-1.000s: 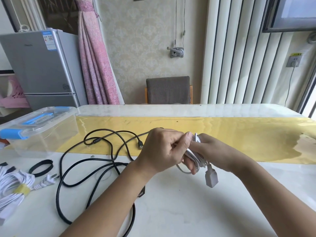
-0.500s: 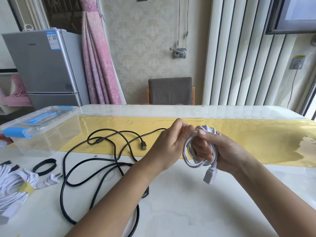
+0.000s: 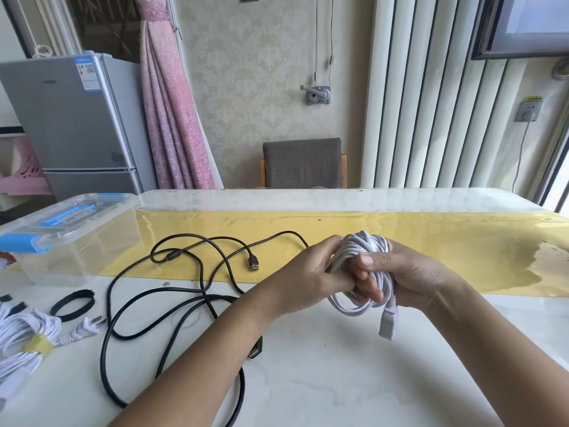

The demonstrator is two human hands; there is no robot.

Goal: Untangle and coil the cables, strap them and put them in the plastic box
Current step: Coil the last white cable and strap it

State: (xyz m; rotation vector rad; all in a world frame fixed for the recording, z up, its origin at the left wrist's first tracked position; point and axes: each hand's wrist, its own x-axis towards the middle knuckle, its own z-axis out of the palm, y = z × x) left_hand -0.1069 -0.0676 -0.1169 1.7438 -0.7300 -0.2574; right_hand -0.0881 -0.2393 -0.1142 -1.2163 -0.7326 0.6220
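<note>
A coiled white cable (image 3: 363,246) is held above the table in both hands. My right hand (image 3: 409,275) grips the coil, thumb across its front, and a white connector (image 3: 388,323) hangs below it. My left hand (image 3: 311,275) grips the coil's left side with curled fingers. A loose black USB cable (image 3: 197,298) sprawls on the table to the left. A second white cable bundle (image 3: 27,337), tied with a yellow strap, lies at the left edge. A closed clear plastic box (image 3: 77,241) with blue latches stands at the far left.
A black strap loop (image 3: 72,306) lies next to the tied bundle. The white table (image 3: 338,380) carries a yellow runner (image 3: 431,238) across its middle. Behind the table stand a grey chair (image 3: 303,163), a fridge (image 3: 70,124) and a pink curtain.
Both hands have turned the white coil upright and raised it a little. The coil's loops now stand above my right thumb. The view has shifted slightly to the left.
</note>
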